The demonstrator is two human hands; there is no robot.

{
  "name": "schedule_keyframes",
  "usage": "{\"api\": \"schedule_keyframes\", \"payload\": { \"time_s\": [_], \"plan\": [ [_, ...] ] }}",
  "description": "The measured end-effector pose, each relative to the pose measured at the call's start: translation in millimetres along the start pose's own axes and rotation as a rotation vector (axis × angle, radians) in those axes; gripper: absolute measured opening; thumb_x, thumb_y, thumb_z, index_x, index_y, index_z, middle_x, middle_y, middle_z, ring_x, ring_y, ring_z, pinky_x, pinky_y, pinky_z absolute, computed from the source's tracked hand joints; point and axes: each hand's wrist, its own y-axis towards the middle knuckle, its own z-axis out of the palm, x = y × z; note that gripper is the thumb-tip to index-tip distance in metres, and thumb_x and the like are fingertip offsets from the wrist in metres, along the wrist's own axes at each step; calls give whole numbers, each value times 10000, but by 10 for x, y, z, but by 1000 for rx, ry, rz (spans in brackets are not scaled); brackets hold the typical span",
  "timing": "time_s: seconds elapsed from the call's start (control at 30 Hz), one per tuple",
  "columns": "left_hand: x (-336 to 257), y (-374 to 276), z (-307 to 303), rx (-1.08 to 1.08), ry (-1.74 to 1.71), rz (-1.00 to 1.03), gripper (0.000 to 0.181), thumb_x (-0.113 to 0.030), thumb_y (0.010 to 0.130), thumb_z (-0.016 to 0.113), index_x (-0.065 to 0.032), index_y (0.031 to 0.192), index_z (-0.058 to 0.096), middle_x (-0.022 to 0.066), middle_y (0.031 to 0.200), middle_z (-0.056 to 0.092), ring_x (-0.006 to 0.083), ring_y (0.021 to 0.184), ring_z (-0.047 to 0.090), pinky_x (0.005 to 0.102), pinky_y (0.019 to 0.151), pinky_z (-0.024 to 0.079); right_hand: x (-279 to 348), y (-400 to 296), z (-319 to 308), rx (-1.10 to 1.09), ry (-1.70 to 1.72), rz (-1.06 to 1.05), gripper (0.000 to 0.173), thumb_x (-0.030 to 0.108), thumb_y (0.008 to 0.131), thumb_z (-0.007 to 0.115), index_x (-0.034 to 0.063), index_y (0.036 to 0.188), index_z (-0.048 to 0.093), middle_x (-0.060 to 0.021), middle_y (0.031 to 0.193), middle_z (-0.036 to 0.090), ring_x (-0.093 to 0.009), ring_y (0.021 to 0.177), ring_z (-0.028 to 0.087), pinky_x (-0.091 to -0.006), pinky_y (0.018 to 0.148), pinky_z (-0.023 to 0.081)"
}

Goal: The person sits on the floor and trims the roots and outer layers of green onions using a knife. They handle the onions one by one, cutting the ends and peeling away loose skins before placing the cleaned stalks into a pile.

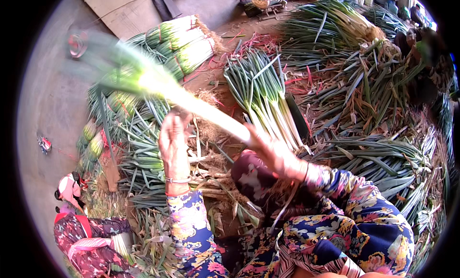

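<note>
My right hand grips a long green onion near its root end. Its white shank slants up to the left, and the blurred green leaves fan out beyond. Just below the shank, my left hand is raised with its fingers apart and nothing in it; whether the fingertips touch the stalk I cannot tell. Past my right hand lies a neat pile of trimmed green onions, white ends toward me. Under my left hand's side are more loose green onions with their roots facing right.
Tied bundles of green onions lie at the upper left. Large untrimmed heaps fill the right side. Red tie strips and dry leaf scraps litter the floor. Another person works at the lower left, holding green onions.
</note>
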Motion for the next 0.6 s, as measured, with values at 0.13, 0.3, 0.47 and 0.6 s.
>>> {"api": "schedule_keyframes", "payload": {
  "time_s": [0.13,0.3,0.47,0.6],
  "plan": [
    [186,-58,-4,200,283,-148,411,-203,884,580,24,1209,473,131,1115,580,207,949,615,284,770,520,-1164,37,-80,-174,65,238,631,34,835,526,86,1394,239,-174,760,582,-291,676,601,-366,613,486],
    [999,-440,-935,149,577,-387,322,-140,897,555,31,1165,508,94,994,633,168,897,628,256,737,516,-2834,-699,140,-64,97,843,518,186,899,451,72,1371,268,-222,809,597,-335,712,611,-396,626,483],
    [991,-1071,-1499,21,614,-685,304,-119,893,549,29,1157,524,78,970,629,158,868,633,240,729,507,-3788,-1766,895,129,-51,1049,441,246,900,449,2,1262,382,-269,841,598,-398,814,597,-429,702,469],
    [1126,-1248,-1689,88,695,-666,276,-122,883,565,11,1124,565,63,970,633,157,901,609,274,782,490,-4788,-2598,946,358,-535,902,205,209,909,441,60,1040,492,-114,652,594,-278,570,597,-366,497,468]
  ]
}}
